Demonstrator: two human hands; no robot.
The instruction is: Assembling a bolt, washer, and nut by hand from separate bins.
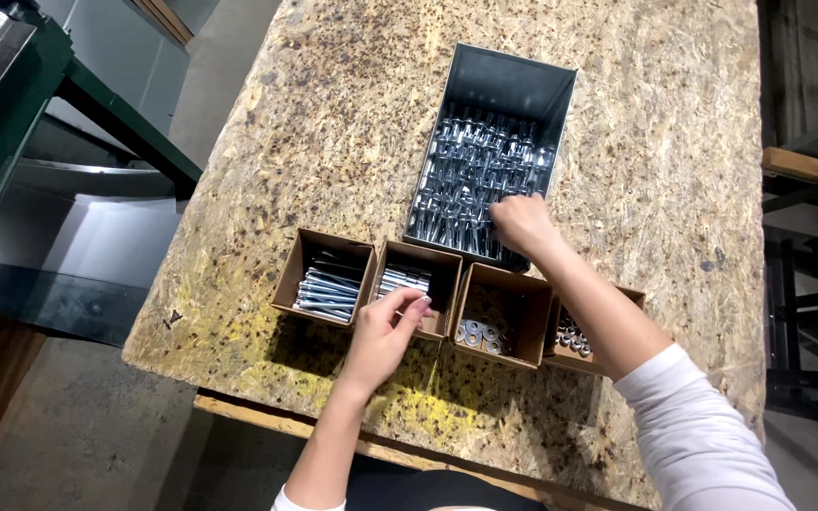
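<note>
A dark metal bin (513,80) full of shiny bolts stands on the wooden board. My right hand (521,223) reaches into its near end, fingers curled among the bolts; whether it grips one I cannot tell. My left hand (385,331) hovers over the front edge of the second cardboard box (442,274), pinching a slim bolt between thumb and fingers. That box holds bolts. The leftmost cardboard box (300,265) holds long bolts. A third box (513,308) holds washers, and a fourth box (575,352), partly hidden by my right forearm, holds nuts.
The chipboard tabletop (352,114) reaches left to an edge above a grey floor. A green metal frame (115,118) stands at the left. Shelving and wooden parts (807,166) stand along the right side.
</note>
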